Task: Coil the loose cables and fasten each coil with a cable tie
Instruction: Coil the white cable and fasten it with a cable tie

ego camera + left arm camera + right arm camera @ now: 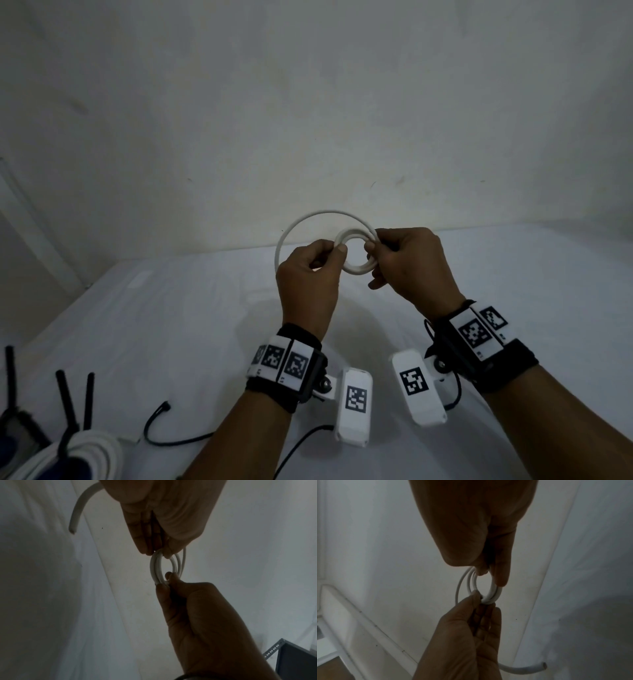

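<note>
One white cable (pixel 356 253), wound into a small coil with a wider outer loop arching up and left, hangs in the air between both hands above the table (pixel 171 308). The left hand (pixel 308 274) pinches its left side, the right hand (pixel 407 263) its right, equally near. Two bundled coils (pixel 82 452) lie lower left.

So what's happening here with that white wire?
A person is winding a white cable into a small coil above a table. The left hand pinches one side of the coil and the right hand pinches the other. One larger loop still stands out, and no tie is on it yet. An already tied white coil lies nearby.
</note>
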